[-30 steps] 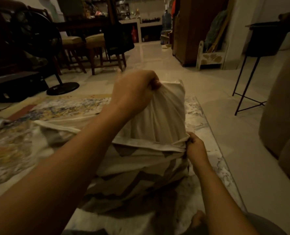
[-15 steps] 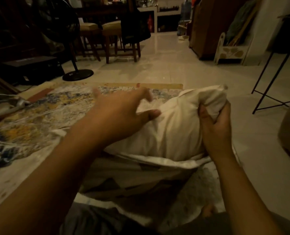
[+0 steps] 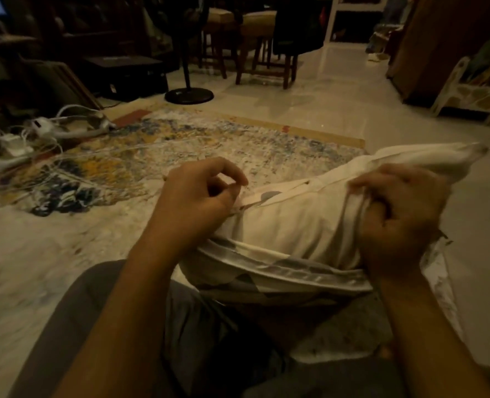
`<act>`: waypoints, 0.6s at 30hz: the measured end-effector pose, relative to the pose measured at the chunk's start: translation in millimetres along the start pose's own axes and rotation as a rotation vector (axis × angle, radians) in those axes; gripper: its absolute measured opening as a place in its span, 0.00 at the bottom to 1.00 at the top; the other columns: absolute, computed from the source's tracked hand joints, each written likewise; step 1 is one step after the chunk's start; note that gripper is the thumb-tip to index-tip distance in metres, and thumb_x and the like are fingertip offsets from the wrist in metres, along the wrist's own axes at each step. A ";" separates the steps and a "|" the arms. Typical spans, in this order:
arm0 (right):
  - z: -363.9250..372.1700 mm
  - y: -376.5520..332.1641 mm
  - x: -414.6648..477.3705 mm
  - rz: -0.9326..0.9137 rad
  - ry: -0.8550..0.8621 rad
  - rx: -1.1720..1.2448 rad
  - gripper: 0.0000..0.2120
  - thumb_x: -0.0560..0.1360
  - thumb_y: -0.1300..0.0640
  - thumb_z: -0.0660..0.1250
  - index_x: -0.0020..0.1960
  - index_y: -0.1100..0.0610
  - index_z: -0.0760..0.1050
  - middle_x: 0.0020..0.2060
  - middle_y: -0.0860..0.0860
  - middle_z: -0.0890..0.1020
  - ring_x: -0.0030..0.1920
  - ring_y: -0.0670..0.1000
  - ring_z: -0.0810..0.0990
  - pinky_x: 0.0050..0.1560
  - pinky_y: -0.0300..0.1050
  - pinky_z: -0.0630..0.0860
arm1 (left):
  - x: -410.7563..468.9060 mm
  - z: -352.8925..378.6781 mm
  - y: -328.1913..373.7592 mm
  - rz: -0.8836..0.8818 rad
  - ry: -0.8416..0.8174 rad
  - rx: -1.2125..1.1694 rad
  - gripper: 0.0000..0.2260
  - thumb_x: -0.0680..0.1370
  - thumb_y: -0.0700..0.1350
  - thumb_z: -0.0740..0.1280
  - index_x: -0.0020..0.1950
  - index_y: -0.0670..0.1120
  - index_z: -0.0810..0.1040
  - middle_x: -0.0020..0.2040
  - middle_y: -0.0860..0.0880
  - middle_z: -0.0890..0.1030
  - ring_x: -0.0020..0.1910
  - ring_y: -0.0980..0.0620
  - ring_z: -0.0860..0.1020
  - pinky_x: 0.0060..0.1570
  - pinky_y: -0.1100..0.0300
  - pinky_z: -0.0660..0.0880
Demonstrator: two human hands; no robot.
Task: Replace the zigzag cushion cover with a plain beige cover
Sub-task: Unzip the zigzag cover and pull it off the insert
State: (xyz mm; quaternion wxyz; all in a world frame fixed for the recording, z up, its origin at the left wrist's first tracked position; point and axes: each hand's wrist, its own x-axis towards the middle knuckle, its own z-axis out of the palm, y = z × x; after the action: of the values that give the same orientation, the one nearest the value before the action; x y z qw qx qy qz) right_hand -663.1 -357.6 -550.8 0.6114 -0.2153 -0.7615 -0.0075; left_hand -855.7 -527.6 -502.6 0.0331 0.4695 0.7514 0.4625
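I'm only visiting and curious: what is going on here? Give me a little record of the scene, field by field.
place: a patterned rug on a pale floor
cushion: white, partly out of its cover
zigzag cover: bunched round the cushion's near end, over the person's lap
left hand: fingers curled at the cover's open edge; grip unclear
right hand: grips a fold of the cushion's fabric
stage: zigzag cover not yet off
behind: fan base, stools
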 end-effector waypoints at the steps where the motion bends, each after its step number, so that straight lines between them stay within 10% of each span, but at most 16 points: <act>1: 0.6 -16.3 -0.5 -0.072 -0.105 0.023 0.13 0.71 0.63 0.62 0.46 0.55 0.83 0.43 0.54 0.83 0.48 0.63 0.80 0.57 0.59 0.70 | 1.9 6.4 -2.3 0.028 0.096 0.002 0.09 0.77 0.41 0.70 0.47 0.56 0.81 0.35 0.55 0.82 0.33 0.60 0.80 0.31 0.65 0.77; 5: 17.2 -68.6 -10.7 -0.256 -0.495 -0.026 0.11 0.73 0.44 0.66 0.51 0.45 0.82 0.50 0.44 0.82 0.58 0.55 0.76 0.56 0.56 0.66 | 8.0 18.0 -2.4 0.136 0.330 -0.149 0.07 0.78 0.40 0.68 0.50 0.52 0.79 0.37 0.56 0.83 0.35 0.61 0.82 0.35 0.57 0.81; 10: 30.1 -63.1 1.2 -0.088 -0.589 -0.079 0.15 0.77 0.36 0.60 0.59 0.39 0.78 0.54 0.41 0.78 0.60 0.49 0.70 0.56 0.49 0.60 | 10.8 3.4 -12.3 0.251 0.448 -0.254 0.06 0.78 0.40 0.67 0.53 0.49 0.78 0.42 0.57 0.82 0.41 0.60 0.84 0.39 0.57 0.82; 18: 44.5 -45.3 38.5 0.195 -0.646 -0.142 0.14 0.75 0.33 0.61 0.54 0.37 0.79 0.53 0.37 0.81 0.58 0.47 0.73 0.58 0.50 0.63 | 25.6 35.0 -50.1 -0.005 0.107 -0.507 0.14 0.80 0.55 0.63 0.65 0.59 0.72 0.57 0.72 0.72 0.55 0.73 0.73 0.54 0.66 0.74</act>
State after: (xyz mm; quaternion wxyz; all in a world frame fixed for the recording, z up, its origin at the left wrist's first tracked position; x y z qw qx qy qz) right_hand -725.8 -374.3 -514.7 0.3202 -0.3203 -0.8891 0.0667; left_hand -886.9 -492.2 -549.1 0.1112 0.4193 0.6131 0.6603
